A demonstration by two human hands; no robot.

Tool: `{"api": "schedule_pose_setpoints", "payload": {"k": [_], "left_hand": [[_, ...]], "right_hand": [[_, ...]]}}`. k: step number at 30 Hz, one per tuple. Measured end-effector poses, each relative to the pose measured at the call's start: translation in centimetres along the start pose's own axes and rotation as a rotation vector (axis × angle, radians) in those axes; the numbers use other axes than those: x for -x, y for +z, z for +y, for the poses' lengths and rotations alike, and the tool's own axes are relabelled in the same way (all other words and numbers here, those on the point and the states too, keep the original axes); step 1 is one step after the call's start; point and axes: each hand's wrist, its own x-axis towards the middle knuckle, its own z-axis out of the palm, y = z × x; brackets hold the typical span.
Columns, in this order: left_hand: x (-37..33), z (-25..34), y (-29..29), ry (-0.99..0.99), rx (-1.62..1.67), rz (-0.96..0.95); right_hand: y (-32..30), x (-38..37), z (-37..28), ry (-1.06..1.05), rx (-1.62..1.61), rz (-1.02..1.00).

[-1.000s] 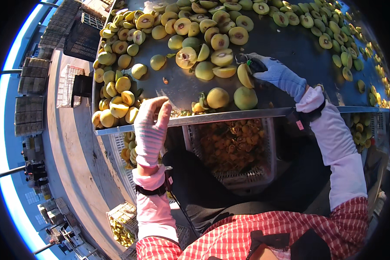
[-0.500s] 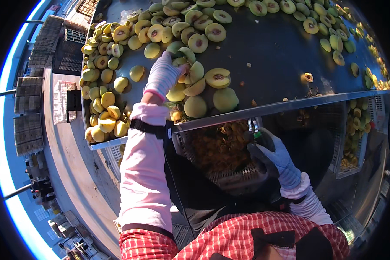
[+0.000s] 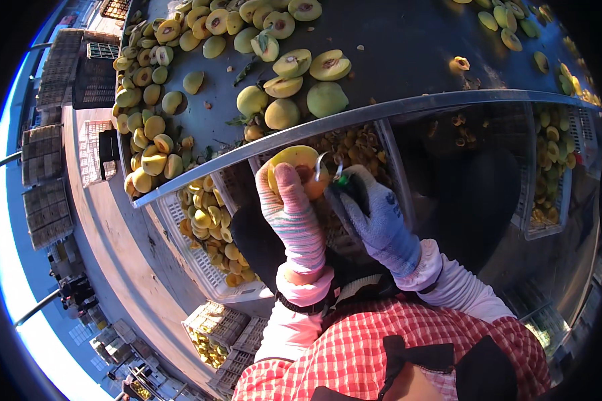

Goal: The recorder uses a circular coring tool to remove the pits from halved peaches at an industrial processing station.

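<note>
the left hand holds a halved yellow fruit just off the surface's near edge; the right hand grips a tool, its curved metal end by the fruit. more fruit halves lie on the surface's left.
</note>
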Motion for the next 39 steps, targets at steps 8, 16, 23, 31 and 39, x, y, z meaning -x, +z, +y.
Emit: {"api": "schedule_pose_setpoints", "payload": {"k": [8, 16, 23, 31, 39], "left_hand": [[2.6, -0.8, -1.1, -0.050, -0.038, -0.098], [3.6, -0.6, -1.2, -0.094, 0.111, -0.094], [4.6, -1.7, -0.6, 0.027, 0.147, -0.075], [5.1, -2.1, -1.4, 0.173, -0.116, -0.110], [3.9, 1.4, -2.4, -0.283, -0.126, -0.477]], "right_hand": [[-0.6, 0.2, -0.4, -0.290, 0.269, 0.103], [-0.7, 3.4, 1.2, -0.111, 0.064, 0.016], [-0.4, 4.3, 1.2, -0.172, 0.191, 0.071], [0.3, 5.2, 2.0, -0.077, -0.115, 0.065], [-1.9, 5.8, 1.8, 0.718, -0.724, -0.323]]}}
